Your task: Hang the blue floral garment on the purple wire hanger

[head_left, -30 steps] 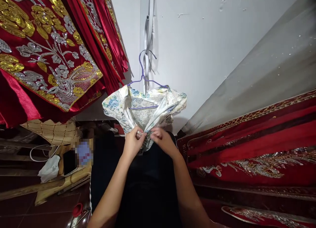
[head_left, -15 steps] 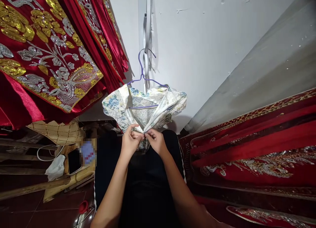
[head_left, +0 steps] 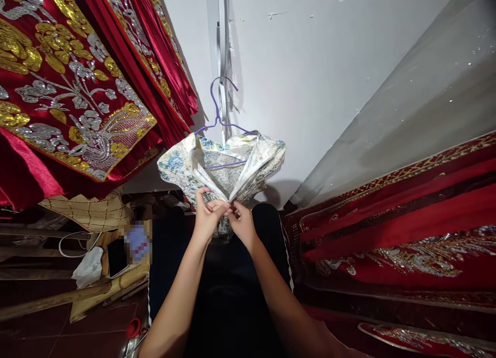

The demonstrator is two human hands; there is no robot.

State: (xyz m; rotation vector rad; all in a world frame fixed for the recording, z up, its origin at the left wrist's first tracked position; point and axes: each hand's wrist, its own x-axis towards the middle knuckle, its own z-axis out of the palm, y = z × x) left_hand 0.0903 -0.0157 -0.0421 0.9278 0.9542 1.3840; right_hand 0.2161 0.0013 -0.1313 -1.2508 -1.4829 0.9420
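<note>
A white shirt (head_left: 176,164) with a blue and yellow floral print hangs on a purple wire hanger (head_left: 217,110) in front of me. Its collar gapes wide, and the two front edges meet low in a V. At that meeting point my left hand (head_left: 207,213) pinches the cloth, its index finger raised along the edge. Close against it, my right hand (head_left: 242,223) grips the other front edge between thumb and fingers. Whether a button lies between the fingertips is hidden.
Red cloth with gold and silver sequins (head_left: 89,89) hangs at the upper left. More red embroidered fabric (head_left: 387,254) covers the right side. At the lower left a phone (head_left: 117,257), a crumpled white bag (head_left: 88,267) and a red-topped flask (head_left: 134,328) sit near bamboo pieces.
The shirt and hanger appear slightly further left in view. My left hand has turned, its index finger now lifted more, while both hands stay at the front edges.
</note>
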